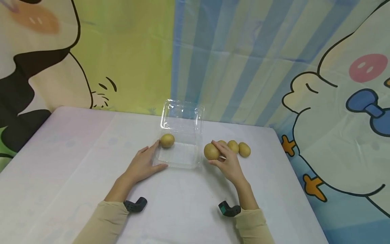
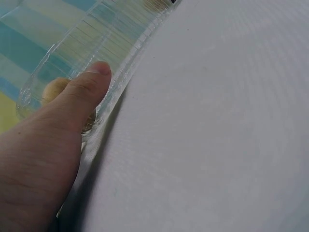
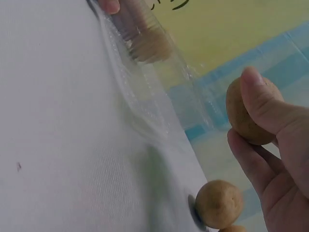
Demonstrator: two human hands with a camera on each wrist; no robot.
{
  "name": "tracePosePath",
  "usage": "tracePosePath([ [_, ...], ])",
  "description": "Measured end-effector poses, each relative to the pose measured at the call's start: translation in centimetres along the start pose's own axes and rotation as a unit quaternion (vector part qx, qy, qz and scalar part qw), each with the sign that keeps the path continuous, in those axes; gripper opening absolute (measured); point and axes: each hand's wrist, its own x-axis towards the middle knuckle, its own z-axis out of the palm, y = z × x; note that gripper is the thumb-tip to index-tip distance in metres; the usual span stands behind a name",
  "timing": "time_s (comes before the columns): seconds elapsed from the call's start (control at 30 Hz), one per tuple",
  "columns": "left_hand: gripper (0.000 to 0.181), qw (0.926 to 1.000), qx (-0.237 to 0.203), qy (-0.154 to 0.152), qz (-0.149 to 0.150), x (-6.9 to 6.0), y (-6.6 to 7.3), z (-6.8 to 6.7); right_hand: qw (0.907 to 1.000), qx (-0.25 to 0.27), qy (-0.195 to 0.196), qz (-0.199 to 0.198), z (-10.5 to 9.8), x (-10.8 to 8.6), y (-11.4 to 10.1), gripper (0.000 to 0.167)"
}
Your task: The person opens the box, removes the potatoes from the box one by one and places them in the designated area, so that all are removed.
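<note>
Container: clear plastic box on the table, lid raised at twelve o'clock.
Left hand: at eight o'clock of the box, touching its corner, thumb and fingers apart.
Right hand: fingers clamped on a potato, raised near the box's three o'clock edge.
Boxed potato: inside, ten o'clock.
Loose potatoes: three, beyond the right hand.

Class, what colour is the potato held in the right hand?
Light brown; the potato shows best in the right wrist view.
</note>
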Motion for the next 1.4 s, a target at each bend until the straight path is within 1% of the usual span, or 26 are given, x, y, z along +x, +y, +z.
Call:
tracePosePath([
  [0.13,0.105,1.0000,0.000,-0.001,0.001,0.0,0.1,0.0,0.9999,0.007,-0.012,0.004,-0.9,-0.2,1.5,0.077],
  [0.2,0.105,1.0000,-0.001,-0.001,0.001,0.0,0.1,0.0,0.9997,0.020,-0.013,0.005,-1.5,-0.3,2.3,0.076],
  [0.33,0.106,1.0000,0.001,-0.004,0.000,0.1,-0.1,0.0,0.9976,0.062,-0.027,0.013,-2.2,-0.5,3.9,0.074],
  [0.43,0.106,1.0000,0.002,-0.005,-0.002,0.1,-0.2,0.0,0.9965,0.074,-0.033,0.018,-2.5,-0.7,4.6,0.073],
  [0.57,0.106,1.0000,-0.001,-0.005,-0.001,0.0,-0.2,0.0,0.9970,0.060,-0.035,0.034,-2.7,-1.2,4.4,0.071],
  [0.63,0.106,1.0000,-0.001,-0.005,0.000,0.0,-0.2,-0.1,0.9973,0.052,-0.038,0.034,-2.8,-1.3,4.2,0.071],
  [0.77,0.107,1.0000,0.002,-0.008,-0.004,0.1,-0.2,0.0,0.9973,0.053,-0.039,0.033,-3.0,-1.5,4.6,0.071],
  [0.83,0.107,0.9999,0.001,-0.008,-0.007,0.1,-0.3,0.0,0.9967,0.061,-0.037,0.037,-3.1,-1.5,5.6,0.072],
  [1.0,0.106,0.9999,0.003,-0.007,-0.007,0.1,-0.2,0.0,0.9971,0.059,-0.038,0.031,-3.5,-1.4,8.1,0.072],
  [1.1,0.106,0.9999,0.003,-0.008,-0.005,0.1,-0.1,-0.1,0.9978,0.048,-0.039,0.022,-3.8,-1.6,8.7,0.071],
  [1.23,0.107,0.9999,0.003,-0.009,-0.009,0.1,-0.1,-0.2,0.9979,0.046,-0.042,0.020,-4.1,-1.6,8.8,0.070],
  [1.4,0.107,0.9998,0.002,-0.012,-0.014,0.1,-0.1,-0.1,0.9971,0.051,-0.045,0.032,-4.2,-1.6,8.5,0.070],
])
